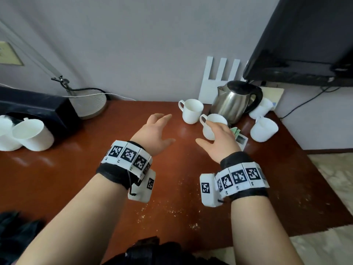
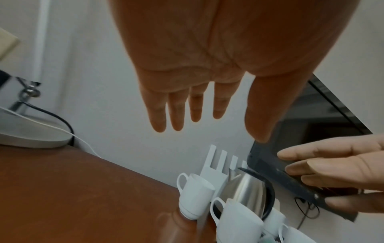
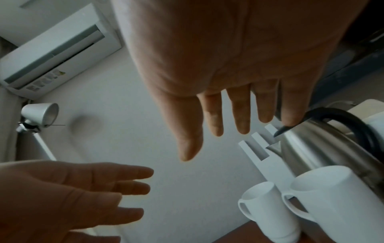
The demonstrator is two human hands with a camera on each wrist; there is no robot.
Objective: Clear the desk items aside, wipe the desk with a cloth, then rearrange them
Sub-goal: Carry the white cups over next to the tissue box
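Both my hands hover open over the brown desk [image 1: 76, 188], holding nothing. My left hand [image 1: 165, 129] is at the middle, its fingers [image 2: 176, 115] spread toward the wall. My right hand [image 1: 207, 133] hangs just in front of the nearer white mug [image 1: 208, 131], partly hiding it; I cannot tell whether they touch. A second white mug [image 1: 192, 110] stands behind it, beside the steel kettle [image 1: 235, 101]. The right wrist view shows both mugs [image 3: 264, 210] [image 3: 336, 197] and the kettle [image 3: 324, 144] below my straight fingers [image 3: 241, 118]. Crumbs [image 1: 172, 209] speckle the desk near me.
White cups [image 1: 264, 131] [image 1: 261, 109] and small packets [image 1: 241, 139] lie right of the kettle. At the left stand two white cups [image 1: 32, 134], a black box [image 1: 38, 111] and a lamp base [image 1: 89, 106]. A dark screen [image 1: 305, 41] hangs over the back right corner.
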